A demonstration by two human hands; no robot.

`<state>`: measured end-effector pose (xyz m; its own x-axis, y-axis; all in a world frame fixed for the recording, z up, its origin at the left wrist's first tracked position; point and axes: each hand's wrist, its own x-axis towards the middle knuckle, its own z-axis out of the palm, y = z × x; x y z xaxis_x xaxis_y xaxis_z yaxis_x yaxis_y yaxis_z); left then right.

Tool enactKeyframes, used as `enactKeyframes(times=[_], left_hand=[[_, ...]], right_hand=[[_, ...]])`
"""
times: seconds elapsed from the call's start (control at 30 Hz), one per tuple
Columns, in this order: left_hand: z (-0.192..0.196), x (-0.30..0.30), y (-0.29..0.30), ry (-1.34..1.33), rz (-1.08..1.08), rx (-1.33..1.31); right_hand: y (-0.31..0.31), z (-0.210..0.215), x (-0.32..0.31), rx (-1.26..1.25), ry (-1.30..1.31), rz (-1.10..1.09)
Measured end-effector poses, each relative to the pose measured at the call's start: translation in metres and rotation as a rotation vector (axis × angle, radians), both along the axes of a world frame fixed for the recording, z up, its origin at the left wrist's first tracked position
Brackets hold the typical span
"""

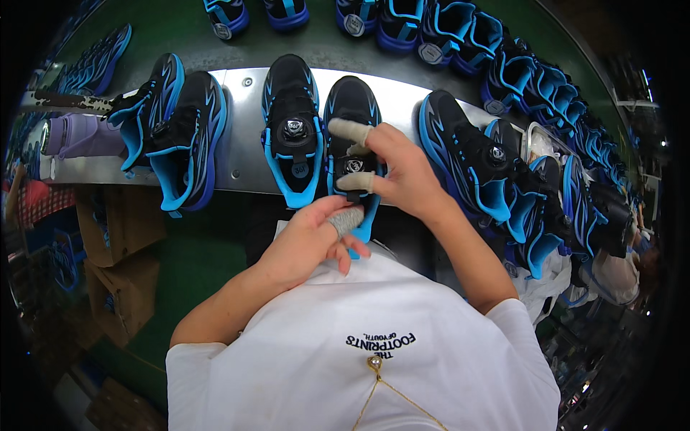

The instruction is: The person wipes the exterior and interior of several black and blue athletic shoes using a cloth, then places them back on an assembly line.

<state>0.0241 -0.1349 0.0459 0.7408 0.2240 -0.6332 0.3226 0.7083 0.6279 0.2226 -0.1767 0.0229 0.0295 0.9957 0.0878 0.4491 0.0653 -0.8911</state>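
Note:
A black sneaker with blue trim and a round dial on its tongue (352, 97) lies before me, its heel towards my body. My right hand (406, 169) reaches over it from the right; beige finger covers are on its thumb and index finger, which grip the shoe on either side of the dial. At the heel end, my left hand (305, 233) is closed on the shoe by the tongue's lower end; a grey wrap covers one finger, and the exact hold is partly hidden. A matching sneaker (290, 90) stands just left of it, touched by neither hand.
Beneath the shoes runs a metal ledge (244, 165). Another pair of sneakers (190, 136) and a purple bottle (86, 135) are at the left. More sneakers (460, 129) crowd the right, and a row stands on the green conveyor (316, 43) beyond. Cardboard boxes (129, 280) sit lower left.

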Motion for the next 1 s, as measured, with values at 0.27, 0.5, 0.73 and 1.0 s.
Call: enactKeyframes(times=[0.27, 0.5, 0.73, 1.0], left_hand=[[-0.020, 0.011, -0.018, -0.143, 0.419, -0.211], [-0.029, 0.011, -0.024, -0.141, 0.443, -0.252], [-0.028, 0.012, -0.021, -0.117, 0.451, -0.272], [-0.031, 0.010, -0.022, -0.088, 0.505, -0.326]], right_hand=[[0.002, -0.003, 0.005, -0.036, -0.094, 0.023], [0.000, -0.002, 0.007, -0.097, -0.125, 0.134], [0.005, -0.012, 0.011, 0.042, 0.101, 0.149], [0.003, -0.013, 0.008, -0.004, 0.052, 0.095]])
